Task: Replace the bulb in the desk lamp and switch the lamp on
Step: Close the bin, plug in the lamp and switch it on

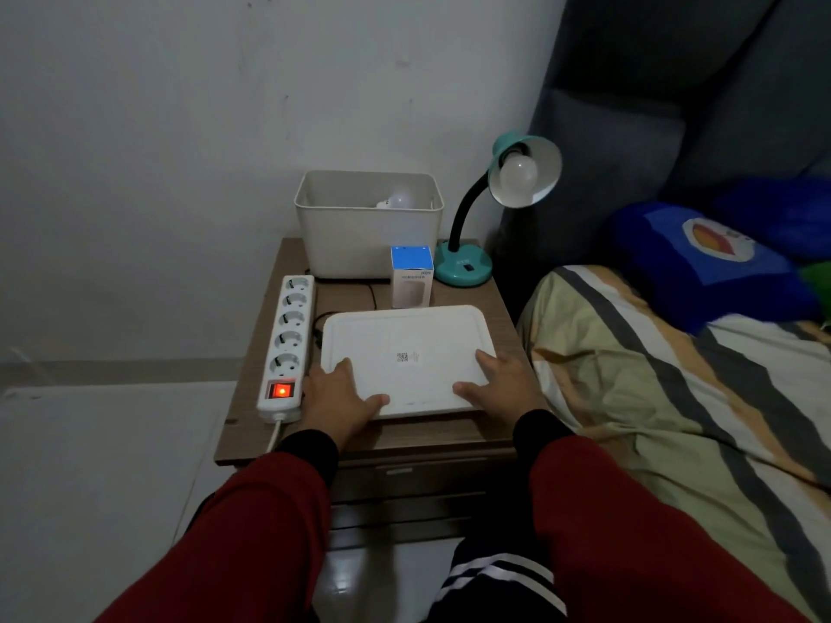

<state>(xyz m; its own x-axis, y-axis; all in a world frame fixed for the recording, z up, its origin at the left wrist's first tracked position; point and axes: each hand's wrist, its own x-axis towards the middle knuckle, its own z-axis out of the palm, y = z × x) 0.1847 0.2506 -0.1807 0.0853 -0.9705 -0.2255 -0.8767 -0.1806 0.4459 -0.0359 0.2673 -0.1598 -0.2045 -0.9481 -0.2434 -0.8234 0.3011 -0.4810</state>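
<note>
A teal desk lamp (463,265) with a black gooseneck stands at the back right of the bedside table. Its shade faces me and holds a white bulb (518,174) that is unlit. A second white bulb (398,201) lies inside the open white bin (359,245) behind. A flat white lid (404,339) lies on the table in front. My left hand (339,393) grips the lid's near left corner and my right hand (499,384) grips its near right corner, thumbs on top.
A white power strip (290,335) with a glowing red switch (281,390) runs along the table's left edge. A small blue-topped box (411,281) stands between bin and lid. A bed with a striped blanket (674,375) is at the right. The wall is behind.
</note>
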